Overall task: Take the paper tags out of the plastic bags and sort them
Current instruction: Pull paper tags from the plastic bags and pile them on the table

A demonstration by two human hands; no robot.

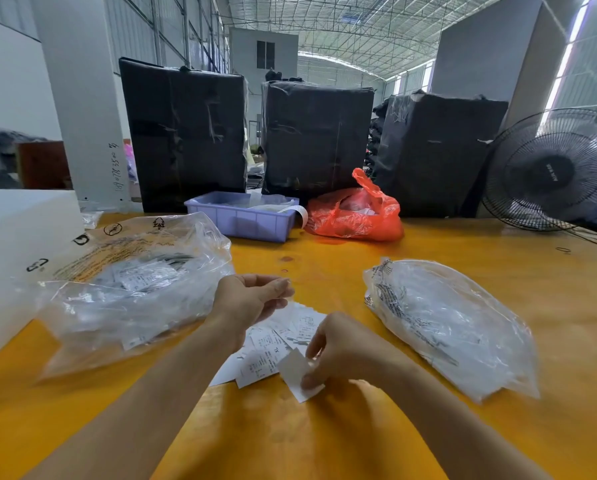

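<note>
Right hand (338, 351) pinches one paper tag (299, 377) at 6 o'clock, beside the loose tag pile (273, 344). Left hand (252, 299) hovers with fingers loosely curled, maybe pinching clear film, can't tell. Full plastic bags (130, 289) sit at 9 and 3. That fan (550, 171) at 2 could scatter everything if it's running.

Bright daylight, wide-angle edge distortion, slight blur.

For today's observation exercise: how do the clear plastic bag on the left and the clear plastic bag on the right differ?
The left bag is larger and puffed up, while the right bag lies flatter and narrower. The left bag shows big black symbols near its far edge; the right bag shows a strip of small print along one edge. The left bag lies against a white block; the right bag lies alone on the yellow table. Both are transparent and crinkled.
</note>
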